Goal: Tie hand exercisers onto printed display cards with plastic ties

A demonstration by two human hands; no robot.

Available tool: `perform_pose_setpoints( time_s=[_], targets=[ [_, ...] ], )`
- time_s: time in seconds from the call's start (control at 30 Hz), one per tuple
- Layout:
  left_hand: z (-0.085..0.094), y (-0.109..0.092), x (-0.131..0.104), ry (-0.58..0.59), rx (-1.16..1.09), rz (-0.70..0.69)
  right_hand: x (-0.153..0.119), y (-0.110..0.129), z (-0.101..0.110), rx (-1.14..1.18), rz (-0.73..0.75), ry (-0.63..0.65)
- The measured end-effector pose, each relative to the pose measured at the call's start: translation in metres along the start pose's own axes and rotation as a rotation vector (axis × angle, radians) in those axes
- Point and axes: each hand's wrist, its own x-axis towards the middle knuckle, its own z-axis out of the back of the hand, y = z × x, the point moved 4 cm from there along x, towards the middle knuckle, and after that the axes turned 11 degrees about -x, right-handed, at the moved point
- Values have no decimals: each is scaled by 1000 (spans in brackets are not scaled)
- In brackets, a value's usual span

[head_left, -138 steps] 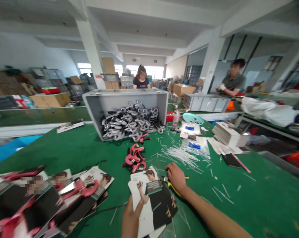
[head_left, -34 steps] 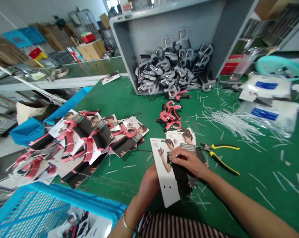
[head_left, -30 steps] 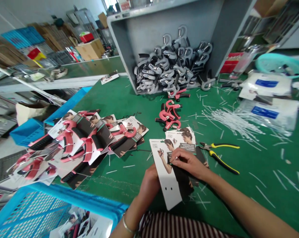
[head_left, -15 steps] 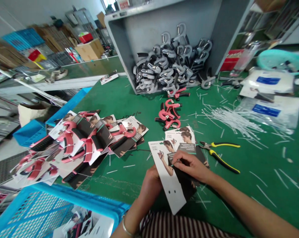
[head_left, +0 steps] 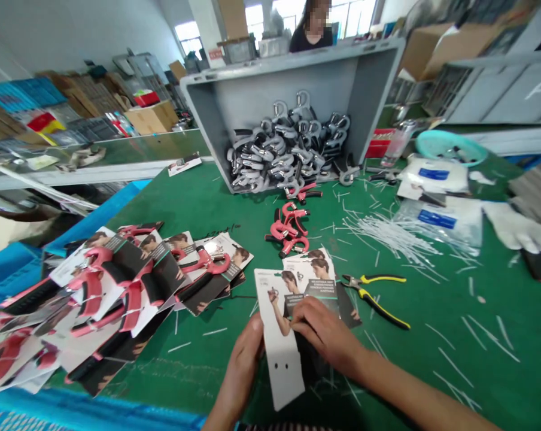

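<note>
A printed packaging card [head_left: 274,347] stands tilted in front of me, with two small holes near its lower end. My left hand [head_left: 243,365] grips its left edge, thumb along the side and the other fingers hidden behind. The fingers of my right hand [head_left: 322,329] are closed in a pinch on the card's right side; the fingertips are partly hidden. Just behind lie more packaging cards [head_left: 324,269]. Yellow-and-black cutting pliers [head_left: 364,287] rest to the right with jaws apart. Beyond the cards sit several pink hand grip strengtheners [head_left: 288,230].
A grey bin [head_left: 355,102] on its side holds grey hand grips [head_left: 274,149]. Left are carded pink grips [head_left: 131,287]; right are white cable ties [head_left: 391,236], plastic bags [head_left: 445,221] and a turquoise bowl [head_left: 454,143]. A blue crate [head_left: 95,413] borders the near left. A person [head_left: 313,36] is behind the bin.
The view has shifted up and right, bringing a person behind the bin into sight. Both hands stay at the packaging card, which stands more upright; my left thumb now shows along its edge.
</note>
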Motion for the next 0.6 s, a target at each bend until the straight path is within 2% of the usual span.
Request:
perform_pose_setpoints(
  time_s=[0.07, 0.13, 0.23, 0.3, 0.37, 0.47, 0.53, 0.6],
  targets=[
    [2, 0, 4, -52, 67, 1, 0, 2, 1, 53, -27, -49],
    [1, 4, 8, -66, 20, 71, -2, 1, 10, 118, -52, -104],
    [0, 8, 11, -62, -134, 227, -6, -20, 41, 116, -95, -170],
    [1, 6, 14, -70, -152, 241, -3, -53, 73, -50, -201, -220],
    [0, 2, 22, -47, -114, 209, 3, -99, 110, -345, -448, -253],
    [-12, -5, 36, 42, 1, 159, 23, -158, 154, -470, -638, -275],
    [-20, -9, 41, 89, 42, 130, 38, -182, 168, -468, -704, -238],
    [-23, -9, 40, 109, -16, 126, 49, -193, 171, -415, -727, -170]
  ],
)
